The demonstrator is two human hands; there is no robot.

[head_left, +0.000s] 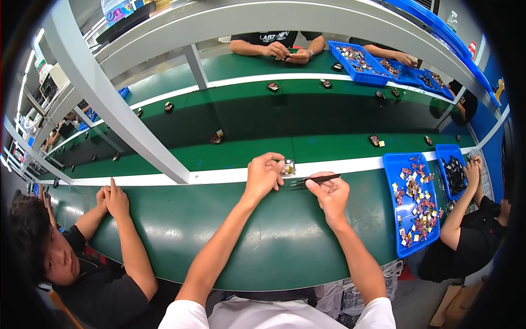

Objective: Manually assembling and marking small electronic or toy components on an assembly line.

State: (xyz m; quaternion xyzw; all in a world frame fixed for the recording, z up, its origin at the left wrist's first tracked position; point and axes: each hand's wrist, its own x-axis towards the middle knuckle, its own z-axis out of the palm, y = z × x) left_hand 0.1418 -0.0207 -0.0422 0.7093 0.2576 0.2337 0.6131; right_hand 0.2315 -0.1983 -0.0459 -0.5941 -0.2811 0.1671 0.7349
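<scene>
My left hand (265,174) is closed with its fingertips on a small dark-framed part (287,168) with a pale and reddish inside, at the white rail along the green belt. In my right hand (332,198) is a pair of dark tweezers (323,179), pinched between thumb and fingers. The tweezers' tips point left, just below the small part and close to my left fingertips. Beneath both hands lies the green tabletop (263,241).
To the right, a blue tray (402,203) holds many small coloured pieces; another blue tray (450,189) holds black parts. Small assemblies such as one dark unit (217,137) sit on the belt (246,120). A grey frame post (118,93) rises at left. Co-workers sit on either side and across.
</scene>
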